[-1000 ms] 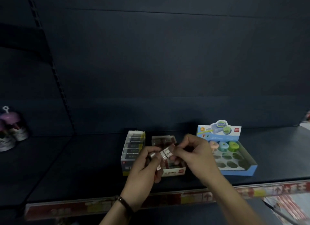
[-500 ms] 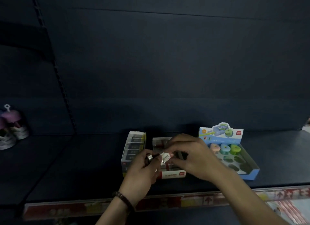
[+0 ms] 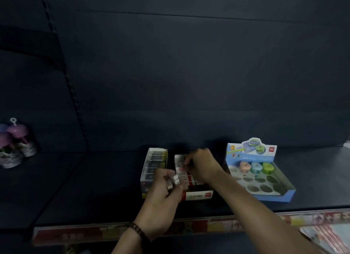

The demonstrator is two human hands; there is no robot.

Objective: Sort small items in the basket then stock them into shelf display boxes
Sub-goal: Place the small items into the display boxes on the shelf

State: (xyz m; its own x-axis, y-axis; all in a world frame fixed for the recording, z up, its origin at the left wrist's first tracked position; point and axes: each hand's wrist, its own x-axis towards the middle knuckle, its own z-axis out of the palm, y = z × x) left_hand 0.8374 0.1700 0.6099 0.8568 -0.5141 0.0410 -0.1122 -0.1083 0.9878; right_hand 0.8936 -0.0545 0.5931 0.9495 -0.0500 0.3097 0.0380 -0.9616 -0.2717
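On the dark shelf, my left hand (image 3: 164,195) holds a few small wrapped erasers (image 3: 173,181) in front of the red-and-white display box (image 3: 198,194). My right hand (image 3: 202,165) reaches into that box and pinches one small eraser (image 3: 182,168) low among the ones stacked inside. A narrow yellow-edged display box (image 3: 154,164) with dark items stands just to the left. The basket is out of view.
A blue display box (image 3: 265,178) at the right holds three pastel sharpeners at its back and several empty wells. Purple-capped toys (image 3: 16,146) stand on the shelf at far left. A red price strip (image 3: 217,224) runs along the shelf's front edge.
My right hand took one eraser from the bunch in my left hand and carried it down and back into the red-and-white box. My left hand sank slightly.
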